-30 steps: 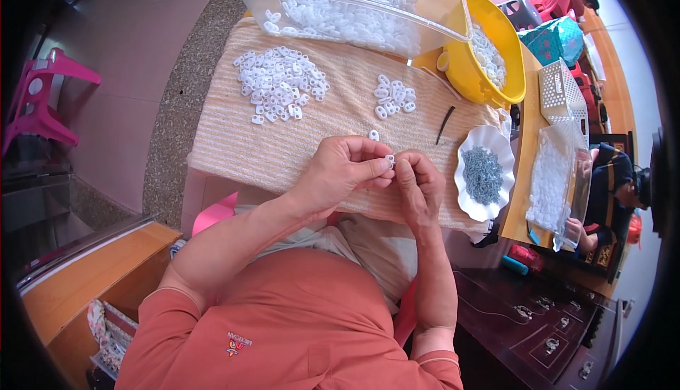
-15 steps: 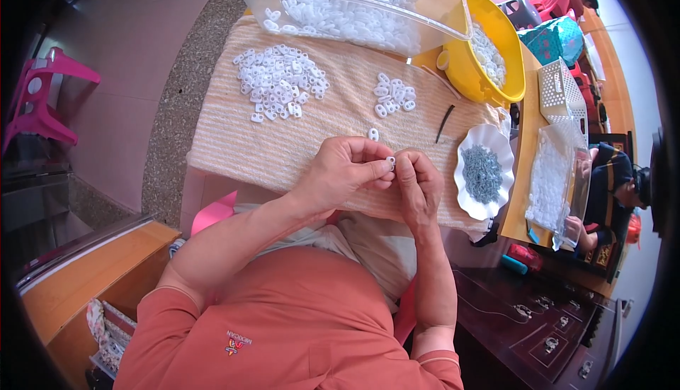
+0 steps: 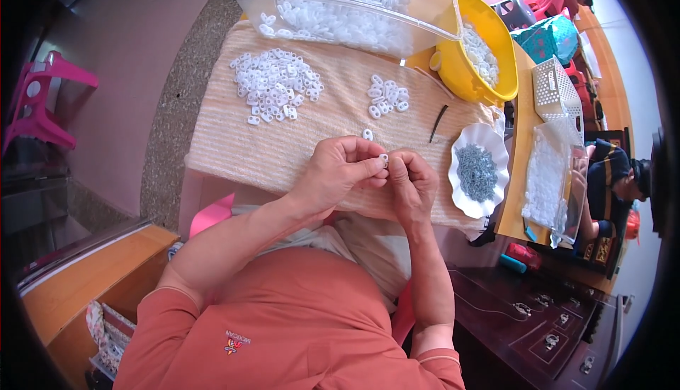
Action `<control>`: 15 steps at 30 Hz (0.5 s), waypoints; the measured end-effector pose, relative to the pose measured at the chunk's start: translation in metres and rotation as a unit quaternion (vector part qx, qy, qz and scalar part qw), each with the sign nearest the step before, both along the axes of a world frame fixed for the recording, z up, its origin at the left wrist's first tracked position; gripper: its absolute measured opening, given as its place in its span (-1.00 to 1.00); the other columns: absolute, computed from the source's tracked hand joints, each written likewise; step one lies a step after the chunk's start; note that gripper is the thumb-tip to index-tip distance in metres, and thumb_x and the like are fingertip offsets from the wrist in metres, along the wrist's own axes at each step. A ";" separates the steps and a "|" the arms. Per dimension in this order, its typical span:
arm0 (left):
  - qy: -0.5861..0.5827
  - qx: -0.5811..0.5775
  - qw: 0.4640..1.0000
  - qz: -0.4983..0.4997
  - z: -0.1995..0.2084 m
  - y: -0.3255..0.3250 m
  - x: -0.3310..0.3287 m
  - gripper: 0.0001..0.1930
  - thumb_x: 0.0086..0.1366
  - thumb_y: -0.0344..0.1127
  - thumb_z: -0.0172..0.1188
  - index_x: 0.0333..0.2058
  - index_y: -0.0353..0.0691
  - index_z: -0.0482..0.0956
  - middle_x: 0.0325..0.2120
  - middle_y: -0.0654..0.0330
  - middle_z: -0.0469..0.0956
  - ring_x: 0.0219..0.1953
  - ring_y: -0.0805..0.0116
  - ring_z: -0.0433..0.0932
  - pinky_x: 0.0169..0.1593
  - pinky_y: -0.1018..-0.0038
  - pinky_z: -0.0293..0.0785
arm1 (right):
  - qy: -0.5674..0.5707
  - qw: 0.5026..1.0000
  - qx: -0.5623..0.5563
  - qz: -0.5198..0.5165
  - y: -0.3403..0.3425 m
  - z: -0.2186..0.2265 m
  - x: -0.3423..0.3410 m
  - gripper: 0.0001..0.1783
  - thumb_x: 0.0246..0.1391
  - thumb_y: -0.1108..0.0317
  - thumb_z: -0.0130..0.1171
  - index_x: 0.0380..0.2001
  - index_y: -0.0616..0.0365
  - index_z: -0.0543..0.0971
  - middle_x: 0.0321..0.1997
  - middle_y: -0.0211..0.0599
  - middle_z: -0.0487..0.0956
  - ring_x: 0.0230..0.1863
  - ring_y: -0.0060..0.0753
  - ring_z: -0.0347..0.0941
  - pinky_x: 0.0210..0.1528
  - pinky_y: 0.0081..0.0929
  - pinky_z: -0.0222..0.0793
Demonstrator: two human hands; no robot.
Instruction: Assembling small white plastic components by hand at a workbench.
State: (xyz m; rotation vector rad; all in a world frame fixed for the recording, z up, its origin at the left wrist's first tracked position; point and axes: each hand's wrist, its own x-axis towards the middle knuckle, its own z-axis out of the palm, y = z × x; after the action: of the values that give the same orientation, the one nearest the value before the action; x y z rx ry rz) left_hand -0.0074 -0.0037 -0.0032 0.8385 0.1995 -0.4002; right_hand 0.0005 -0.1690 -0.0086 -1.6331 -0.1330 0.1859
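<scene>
Above my lap, my left hand (image 3: 338,172) pinches a small white plastic piece (image 3: 384,157) with a hole in it between thumb and fingers. My right hand (image 3: 412,186) is closed right beside it, fingertips pressed together at the piece; whatever they grip is too small to make out. Just beyond my left fingers lies a white oval two-holed piece (image 3: 367,135) on the striped towel (image 3: 234,138). Farther off are a large heap of squarish white pieces (image 3: 275,82) and a smaller heap of oval ones (image 3: 387,97). A white wavy-rimmed dish (image 3: 460,193) of tiny grey metal parts stands to the right.
A clear plastic bin (image 3: 340,7) of white pieces sits at the far edge, with a yellow basin (image 3: 504,71) beside it. A thin black strip (image 3: 438,123) lies on the towel. On the right, a co-worker (image 3: 610,184) sits by a clear tray (image 3: 544,177). A pink stool (image 3: 53,99) stands left.
Both hands keep their grip at the small white piece, which seems slightly turned. The table and its things have shifted a little leftward in the picture.
</scene>
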 end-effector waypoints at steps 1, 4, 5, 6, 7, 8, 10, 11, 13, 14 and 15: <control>-0.001 -0.006 1.000 0.002 0.000 0.000 0.000 -0.86 0.25 -0.50 0.16 -0.20 -0.36 0.51 -0.31 0.18 0.57 -0.31 0.48 0.59 -0.20 0.54 0.62 | 0.014 1.000 0.020 -0.002 0.000 0.000 0.000 -0.80 0.23 0.30 0.08 -0.32 0.23 0.53 -0.35 -0.49 0.53 -0.34 -0.69 0.39 -0.27 -0.68 0.34; 0.003 -0.023 1.000 0.002 -0.001 -0.001 -0.001 -0.86 0.25 -0.50 0.17 -0.21 -0.35 0.51 -0.32 0.19 0.57 -0.31 0.48 0.59 -0.20 0.54 0.62 | 0.032 0.997 0.074 -0.004 0.000 0.000 0.000 -0.80 0.25 0.34 0.06 -0.29 0.28 0.56 -0.36 -0.49 0.54 -0.36 -0.74 0.38 -0.30 -0.76 0.30; 0.002 -0.023 1.000 0.002 -0.001 -0.001 0.000 -0.86 0.25 -0.50 0.17 -0.21 -0.35 0.51 -0.32 0.19 0.57 -0.31 0.48 0.59 -0.20 0.54 0.62 | 0.031 0.997 0.074 -0.004 -0.001 -0.001 0.000 -0.80 0.25 0.34 0.06 -0.29 0.28 0.56 -0.36 -0.49 0.54 -0.36 -0.74 0.38 -0.30 -0.76 0.30; 0.009 -0.023 1.000 0.001 -0.001 0.000 0.000 -0.87 0.25 -0.50 0.17 -0.22 -0.34 0.51 -0.32 0.20 0.56 -0.31 0.48 0.59 -0.20 0.55 0.62 | 0.034 0.996 0.077 -0.002 -0.002 -0.002 0.001 -0.79 0.25 0.33 0.06 -0.27 0.29 0.56 -0.35 -0.47 0.55 -0.36 -0.73 0.39 -0.31 -0.75 0.31; 0.016 -0.023 1.000 0.001 -0.001 0.000 0.000 -0.87 0.25 -0.49 0.17 -0.23 -0.34 0.51 -0.32 0.20 0.56 -0.31 0.48 0.59 -0.20 0.55 0.62 | 0.037 0.996 0.079 0.000 -0.003 -0.002 0.001 -0.78 0.24 0.33 0.07 -0.25 0.30 0.56 -0.35 -0.45 0.56 -0.36 -0.72 0.41 -0.31 -0.75 0.33; 0.016 -0.023 1.000 0.002 0.000 0.000 0.001 -0.87 0.25 -0.49 0.17 -0.23 -0.34 0.51 -0.32 0.20 0.56 -0.31 0.48 0.59 -0.20 0.55 0.62 | 0.037 0.996 0.079 0.001 -0.003 -0.002 0.001 -0.78 0.24 0.33 0.07 -0.25 0.30 0.56 -0.35 -0.45 0.56 -0.36 -0.72 0.41 -0.31 -0.75 0.33; 0.027 -0.023 0.999 0.001 0.001 0.001 0.001 -0.87 0.25 -0.49 0.17 -0.23 -0.33 0.51 -0.32 0.20 0.56 -0.31 0.48 0.59 -0.20 0.55 0.62 | 0.059 0.993 0.106 -0.003 -0.003 0.000 0.001 -0.76 0.23 0.32 0.09 -0.23 0.31 0.56 -0.34 -0.41 0.58 -0.35 -0.69 0.43 -0.30 -0.74 0.35; 0.027 -0.023 0.999 0.001 0.001 0.001 0.001 -0.87 0.25 -0.49 0.17 -0.23 -0.33 0.51 -0.32 0.20 0.56 -0.31 0.48 0.59 -0.20 0.55 0.62 | 0.059 0.993 0.106 -0.003 -0.003 0.000 0.001 -0.76 0.23 0.32 0.09 -0.23 0.31 0.56 -0.34 -0.41 0.58 -0.35 -0.69 0.43 -0.30 -0.74 0.35; 0.029 -0.034 0.999 0.000 0.000 0.002 0.002 -0.87 0.25 -0.49 0.17 -0.23 -0.34 0.51 -0.31 0.19 0.56 -0.31 0.48 0.59 -0.20 0.55 0.62 | 0.062 0.992 0.111 0.003 -0.003 0.000 0.002 -0.76 0.22 0.32 0.10 -0.22 0.31 0.56 -0.33 -0.38 0.58 -0.33 -0.67 0.45 -0.28 -0.73 0.36; 0.029 -0.034 0.999 0.001 0.000 0.002 0.002 -0.87 0.25 -0.49 0.17 -0.23 -0.34 0.51 -0.31 0.19 0.56 -0.31 0.48 0.59 -0.20 0.55 0.62 | 0.062 0.992 0.111 0.003 -0.005 0.000 0.002 -0.76 0.22 0.32 0.10 -0.22 0.31 0.56 -0.33 -0.38 0.58 -0.33 -0.67 0.45 -0.28 -0.73 0.36; 0.030 -0.035 0.999 0.001 0.001 0.002 0.002 -0.87 0.25 -0.49 0.17 -0.22 -0.34 0.51 -0.31 0.19 0.56 -0.31 0.48 0.59 -0.20 0.55 0.62 | 0.071 0.992 0.106 0.012 -0.007 0.000 0.002 -0.77 0.21 0.32 0.11 -0.22 0.29 0.55 -0.30 -0.38 0.58 -0.29 -0.63 0.46 -0.22 -0.67 0.39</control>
State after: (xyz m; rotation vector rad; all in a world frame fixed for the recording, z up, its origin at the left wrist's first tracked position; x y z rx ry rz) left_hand -0.0056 -0.0014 -0.0026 0.7585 0.2407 -0.4281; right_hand 0.0027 -0.1757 -0.0091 -1.4030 -0.0609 0.2950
